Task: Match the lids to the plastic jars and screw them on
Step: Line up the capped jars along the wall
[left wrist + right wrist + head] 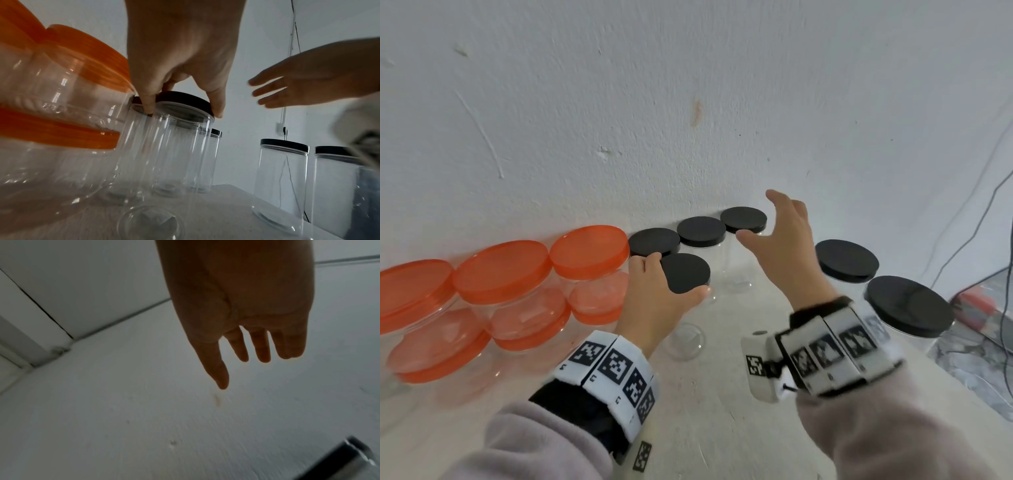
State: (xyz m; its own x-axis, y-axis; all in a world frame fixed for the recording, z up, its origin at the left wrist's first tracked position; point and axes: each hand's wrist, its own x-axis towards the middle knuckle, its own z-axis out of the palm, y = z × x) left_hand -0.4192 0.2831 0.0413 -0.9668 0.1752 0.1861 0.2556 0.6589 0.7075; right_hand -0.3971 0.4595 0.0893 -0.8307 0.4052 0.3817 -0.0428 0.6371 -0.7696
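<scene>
My left hand grips the black lid of a tall clear jar from above, thumb and fingers curled round its rim. That jar stands in front of three more black-lidded clear jars lined along the wall. My right hand hovers open in the air to the right of them, fingers spread and holding nothing; the right wrist view shows its straight fingers against the white wall. Two wider black-lidded jars stand to the right of that hand.
Stacked clear jars with orange lids fill the left side against the wall. A wide black-lidded jar sits near the table's right edge, with cables and clutter beyond. The white wall is close behind everything.
</scene>
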